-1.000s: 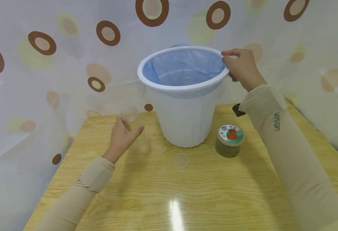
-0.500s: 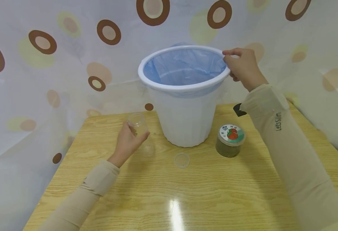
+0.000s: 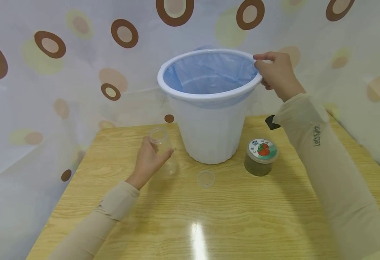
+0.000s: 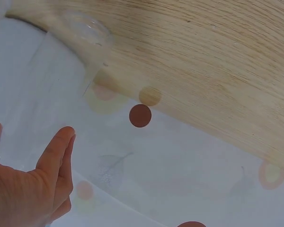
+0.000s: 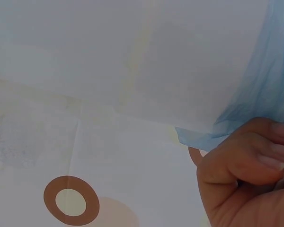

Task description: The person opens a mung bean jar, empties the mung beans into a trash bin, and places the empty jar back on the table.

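Head view first: what do the hands have?

The left hand point(image 3: 149, 160) has its thumb and fingers set apart around the sides of a clear container point(image 3: 165, 144), which leans with its open mouth up. The right hand point(image 3: 279, 76) pinches the rim of a white bin point(image 3: 209, 130), lined with a blue bag point(image 3: 209, 72), which stands ahead, between the hands.

And near them?

A clear disc point(image 3: 206, 179) lies on the table point(image 3: 177, 216) between the hands; a tomato-labelled tub point(image 3: 260, 157) sits below the right one.

Left wrist view?

Thumb at the edge, fingers nearly straight, the see-through wall between them. Whether the container's base touches the table, I can't tell.

Right wrist view?

Fingers curled tight beside the blue bag; what they enclose is hidden there.

So which step is this?

I'd judge: handling the container one-handed while the other hand steadies the bin. The next move calls for a sure but light left grip, since those walls look thin and slick, and a right hand that doesn't tug the rim.
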Demonstrator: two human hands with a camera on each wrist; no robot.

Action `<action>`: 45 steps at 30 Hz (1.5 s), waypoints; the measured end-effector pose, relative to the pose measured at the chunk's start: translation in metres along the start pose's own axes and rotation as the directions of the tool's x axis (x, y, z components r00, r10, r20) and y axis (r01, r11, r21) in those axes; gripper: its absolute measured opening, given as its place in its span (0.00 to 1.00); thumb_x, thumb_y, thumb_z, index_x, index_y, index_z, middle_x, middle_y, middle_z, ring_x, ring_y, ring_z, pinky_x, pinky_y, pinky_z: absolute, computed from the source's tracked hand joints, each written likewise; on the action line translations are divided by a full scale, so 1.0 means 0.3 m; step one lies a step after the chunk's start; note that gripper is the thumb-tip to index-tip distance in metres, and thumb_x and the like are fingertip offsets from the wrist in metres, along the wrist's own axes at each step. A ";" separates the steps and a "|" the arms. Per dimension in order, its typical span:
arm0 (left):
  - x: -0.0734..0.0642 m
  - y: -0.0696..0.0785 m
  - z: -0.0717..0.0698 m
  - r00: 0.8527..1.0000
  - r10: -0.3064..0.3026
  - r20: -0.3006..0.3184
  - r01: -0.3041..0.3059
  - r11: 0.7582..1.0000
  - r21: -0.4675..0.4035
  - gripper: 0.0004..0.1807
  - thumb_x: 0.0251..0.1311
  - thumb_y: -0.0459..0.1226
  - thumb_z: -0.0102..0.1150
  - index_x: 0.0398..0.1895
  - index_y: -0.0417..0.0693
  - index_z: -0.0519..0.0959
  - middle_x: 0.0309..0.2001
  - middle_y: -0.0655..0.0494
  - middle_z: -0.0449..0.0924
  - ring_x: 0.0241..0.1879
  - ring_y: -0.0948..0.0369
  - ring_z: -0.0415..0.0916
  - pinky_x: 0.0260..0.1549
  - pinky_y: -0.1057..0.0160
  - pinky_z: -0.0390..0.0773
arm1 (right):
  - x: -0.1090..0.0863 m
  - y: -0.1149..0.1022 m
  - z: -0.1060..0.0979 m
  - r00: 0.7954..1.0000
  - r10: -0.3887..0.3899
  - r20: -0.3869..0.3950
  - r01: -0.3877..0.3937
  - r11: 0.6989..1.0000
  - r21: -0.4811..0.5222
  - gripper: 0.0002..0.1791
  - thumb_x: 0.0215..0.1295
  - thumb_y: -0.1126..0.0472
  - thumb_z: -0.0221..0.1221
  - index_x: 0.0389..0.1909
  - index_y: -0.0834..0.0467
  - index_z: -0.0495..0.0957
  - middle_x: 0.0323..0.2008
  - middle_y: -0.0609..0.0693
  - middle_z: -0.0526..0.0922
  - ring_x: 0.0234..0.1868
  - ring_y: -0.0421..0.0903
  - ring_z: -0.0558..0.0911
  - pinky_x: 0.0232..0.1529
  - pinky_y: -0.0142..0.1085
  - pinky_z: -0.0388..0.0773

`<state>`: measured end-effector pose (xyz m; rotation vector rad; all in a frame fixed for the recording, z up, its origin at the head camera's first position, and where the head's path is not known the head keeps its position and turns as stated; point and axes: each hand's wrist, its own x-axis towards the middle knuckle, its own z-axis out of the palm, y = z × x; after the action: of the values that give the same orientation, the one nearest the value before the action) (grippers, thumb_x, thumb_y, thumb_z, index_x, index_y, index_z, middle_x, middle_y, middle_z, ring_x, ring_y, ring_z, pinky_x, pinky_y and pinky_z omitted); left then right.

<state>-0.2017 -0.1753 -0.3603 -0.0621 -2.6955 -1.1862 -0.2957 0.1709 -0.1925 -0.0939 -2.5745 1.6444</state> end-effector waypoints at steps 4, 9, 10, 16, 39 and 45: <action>0.003 0.008 0.012 1.000 0.010 0.008 -0.010 1.000 -0.017 0.33 0.53 0.43 0.70 0.51 0.36 0.60 0.49 0.35 0.70 0.47 0.45 0.71 0.45 0.49 0.74 | 0.000 0.014 -0.018 1.000 -0.029 0.013 0.029 0.999 0.017 0.26 0.71 0.52 0.45 0.69 0.49 0.66 0.31 0.48 0.72 0.21 0.42 0.69 0.21 0.30 0.68; 0.012 0.008 0.026 0.999 0.032 -0.001 -0.032 0.999 -0.001 0.35 0.53 0.43 0.70 0.53 0.35 0.59 0.46 0.37 0.70 0.42 0.48 0.70 0.41 0.51 0.74 | 0.001 0.033 -0.037 0.996 -0.083 0.044 0.081 0.996 0.032 0.26 0.73 0.51 0.43 0.70 0.50 0.64 0.24 0.47 0.70 0.19 0.42 0.66 0.19 0.30 0.65; 0.013 0.008 0.027 0.999 0.035 -0.003 -0.035 0.999 0.004 0.35 0.52 0.43 0.70 0.53 0.35 0.59 0.46 0.38 0.70 0.41 0.49 0.70 0.40 0.51 0.74 | 0.002 0.036 -0.039 0.995 -0.089 0.050 0.087 0.996 0.037 0.26 0.74 0.50 0.43 0.70 0.50 0.63 0.24 0.47 0.70 0.19 0.42 0.65 0.19 0.30 0.64; 0.022 0.016 0.035 0.999 0.033 -0.005 -0.033 0.999 0.010 0.35 0.52 0.43 0.71 0.51 0.35 0.60 0.43 0.40 0.70 0.38 0.50 0.68 0.37 0.53 0.73 | 0.001 0.056 -0.058 0.989 -0.145 0.018 0.144 0.989 0.039 0.26 0.74 0.45 0.41 0.65 0.53 0.68 0.19 0.47 0.69 0.18 0.41 0.67 0.17 0.31 0.63; 0.011 0.029 0.063 1.000 -0.003 0.017 0.004 0.998 -0.060 0.41 0.56 0.46 0.68 0.60 0.33 0.55 0.51 0.38 0.62 0.49 0.43 0.68 0.45 0.50 0.73 | -0.346 0.180 0.045 0.610 -0.712 -0.348 0.669 0.698 -0.255 0.13 0.69 0.62 0.51 0.44 0.66 0.80 0.17 0.46 0.68 0.18 0.35 0.62 0.22 0.27 0.57; -0.007 0.026 0.041 0.997 -0.029 0.072 0.033 0.998 -0.052 0.48 0.55 0.48 0.68 0.65 0.32 0.51 0.57 0.36 0.59 0.56 0.40 0.66 0.50 0.45 0.73 | -0.371 0.227 0.041 0.641 -0.693 -0.330 0.647 0.719 -0.252 0.12 0.69 0.63 0.52 0.43 0.66 0.80 0.15 0.47 0.66 0.17 0.35 0.61 0.22 0.28 0.57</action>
<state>-0.2006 -0.1609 -0.3633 -0.0716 -2.7356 -1.2895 -0.1860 0.1776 -0.2637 0.4315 -1.9986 1.0516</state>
